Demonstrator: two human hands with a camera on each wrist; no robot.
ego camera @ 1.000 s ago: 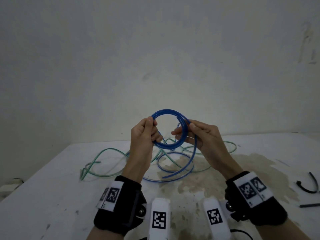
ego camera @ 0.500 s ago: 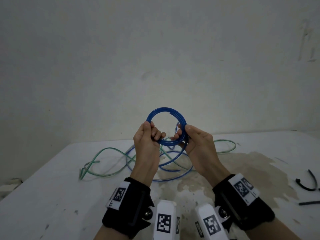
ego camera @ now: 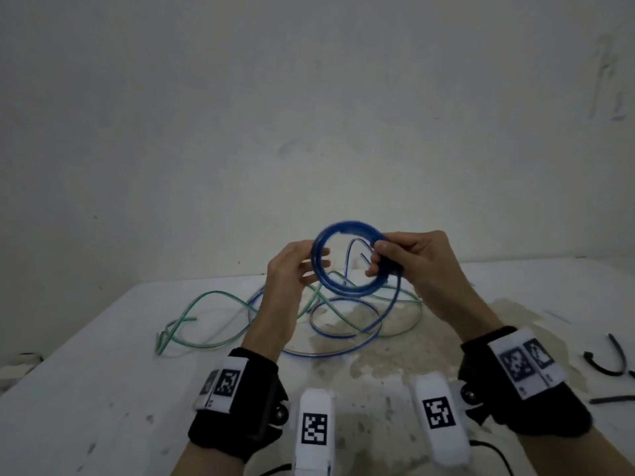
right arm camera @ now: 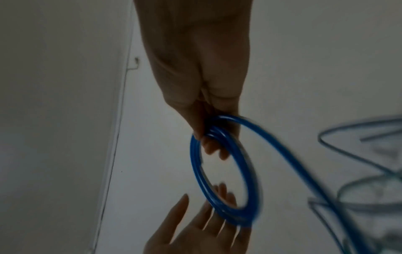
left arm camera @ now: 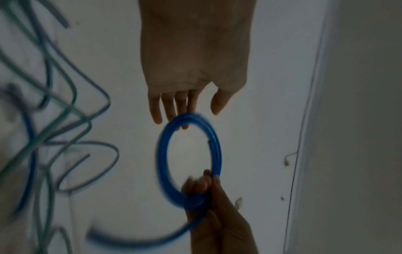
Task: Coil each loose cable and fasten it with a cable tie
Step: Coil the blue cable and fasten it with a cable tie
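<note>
We see the blue coil (ego camera: 347, 259) held up in the air above the worktop (ego camera: 103, 389), in the middle of the head view. Our right hand (ego camera: 417, 266) has its grip closed on the coil's rim at about 3 o'clock, with thumb and fingers pinching the blue loops together. Our left hand (ego camera: 292, 269) is at the coil's 9 o'clock side. Its grip is wide, with the fingers (left arm camera: 172, 106) straight and spread. In the left wrist view the fingertips look to touch the ring's rim, but the blur makes it hard to be sure.

One blue strand (ego camera: 395, 304) drops from the right hand's grip at 5 o'clock and runs down to loose blue loops (ego camera: 343, 338) lying on the worktop right under the coil. A green cable (ego camera: 206, 297) lies tangled with those loops and trails off toward 8 o'clock.

Far out at 4 o'clock, near the worktop's right edge, lie two black cable ties (ego camera: 611, 365), one bent and one straight. A brown stain (ego camera: 412, 355) marks the worktop under our right arm.
</note>
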